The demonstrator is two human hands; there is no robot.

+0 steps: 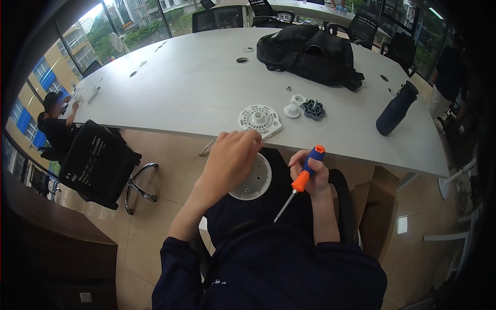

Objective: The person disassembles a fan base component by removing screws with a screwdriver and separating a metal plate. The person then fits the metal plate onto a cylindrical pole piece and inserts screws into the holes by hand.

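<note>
My right hand is wrapped round a screwdriver with a blue and orange handle, its metal shaft slanting down towards my lap. On my lap rests a round grey plate with small holes in it, partly covered by my left hand. That hand hovers at the plate with its fingers curled and pressed together; whatever they hold, if anything, is hidden. Just beyond it, at the table edge, lies a white slotted round cover with a raised hub.
On the table lie a dark star-shaped knob, a white cap, a white ring nut, a black backpack and a dark bottle. A cardboard box stands right. Someone sits at far left.
</note>
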